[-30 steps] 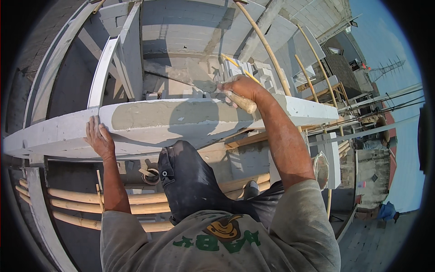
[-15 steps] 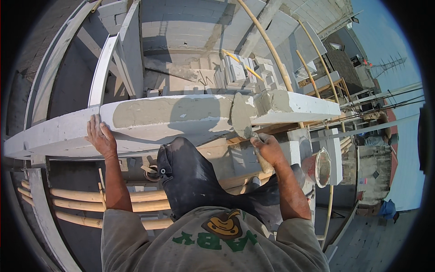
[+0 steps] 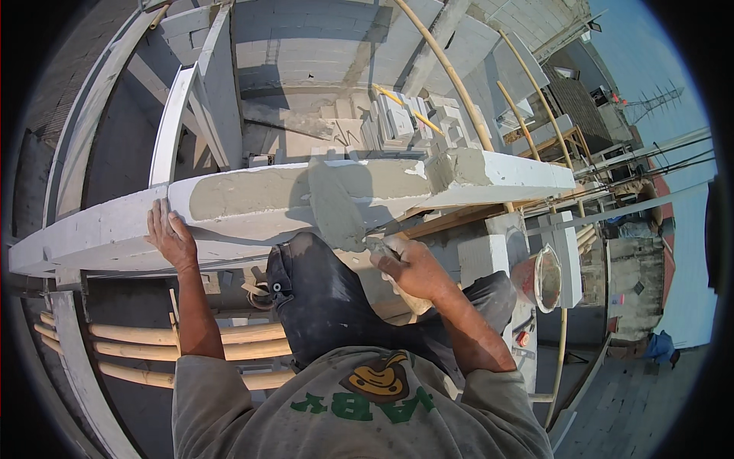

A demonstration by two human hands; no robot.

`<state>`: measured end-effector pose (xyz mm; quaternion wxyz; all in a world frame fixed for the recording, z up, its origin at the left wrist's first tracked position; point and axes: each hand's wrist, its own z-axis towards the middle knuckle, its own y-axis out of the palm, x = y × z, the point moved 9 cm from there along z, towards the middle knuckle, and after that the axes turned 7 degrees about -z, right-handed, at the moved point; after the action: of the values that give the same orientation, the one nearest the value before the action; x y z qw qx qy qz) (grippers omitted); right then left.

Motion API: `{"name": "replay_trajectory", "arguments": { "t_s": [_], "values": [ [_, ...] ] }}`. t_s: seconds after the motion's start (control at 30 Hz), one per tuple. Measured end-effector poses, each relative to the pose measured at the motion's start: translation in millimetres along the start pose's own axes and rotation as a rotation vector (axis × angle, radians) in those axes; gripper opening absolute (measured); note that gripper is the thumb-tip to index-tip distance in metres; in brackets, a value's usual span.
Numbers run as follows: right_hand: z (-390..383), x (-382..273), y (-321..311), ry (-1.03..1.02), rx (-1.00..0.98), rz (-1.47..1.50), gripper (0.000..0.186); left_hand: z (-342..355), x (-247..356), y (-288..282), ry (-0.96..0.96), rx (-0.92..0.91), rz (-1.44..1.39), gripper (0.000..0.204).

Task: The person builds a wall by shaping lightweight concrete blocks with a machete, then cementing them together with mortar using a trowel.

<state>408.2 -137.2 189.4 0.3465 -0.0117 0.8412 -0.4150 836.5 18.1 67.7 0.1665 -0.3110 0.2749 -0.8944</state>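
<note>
A mortar-coated trowel (image 3: 336, 210) is gripped by its wooden handle in my right hand (image 3: 413, 268). Its blade lies across the near edge of a white block wall (image 3: 520, 172), over a band of wet grey mortar (image 3: 245, 193) spread along the wall's top. My left hand (image 3: 171, 233) rests on the near side and edge of the wall, left of the mortar, fingers stretched out and holding nothing. The shadow of a head falls on the mortar around the blade.
At my right stands a bucket (image 3: 547, 279) with a pale rim, beside white blocks (image 3: 562, 260). Bamboo poles (image 3: 176, 348) run below on the left. Beyond the wall, white blocks (image 3: 394, 122) are stacked on a lower floor. An upright bamboo pole (image 3: 451, 73) rises behind the wall.
My right hand has moved left with the trowel, carrying the blade from the mortar's right part toward its middle. My left hand stays at the same place on the wall.
</note>
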Motion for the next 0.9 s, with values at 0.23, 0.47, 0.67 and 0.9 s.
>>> {"name": "replay_trajectory", "arguments": {
  "t_s": [0.23, 0.47, 0.67, 0.9],
  "values": [
    [-16.1, 121.8, -73.9, 0.296, 0.378, 0.007, 0.035, -1.1, -3.3, -0.7, -0.020, 0.005, 0.022, 0.043],
    [-4.5, 122.2, -60.6, 0.411, 0.207, 0.121, 0.035, 0.1, -0.4, 3.4, -0.011, -0.022, -0.003, 0.044],
    [-54.2, 75.9, -24.7, 0.184, 0.210, -0.024, 0.039, 2.8, -3.2, 2.8, -0.025, -0.021, -0.002, 0.045],
    [-111.2, 57.0, -54.1, 0.243, 0.137, 0.091, 0.037, -0.1, -2.5, 3.7, 0.013, -0.046, 0.003, 0.044]
  ]
}}
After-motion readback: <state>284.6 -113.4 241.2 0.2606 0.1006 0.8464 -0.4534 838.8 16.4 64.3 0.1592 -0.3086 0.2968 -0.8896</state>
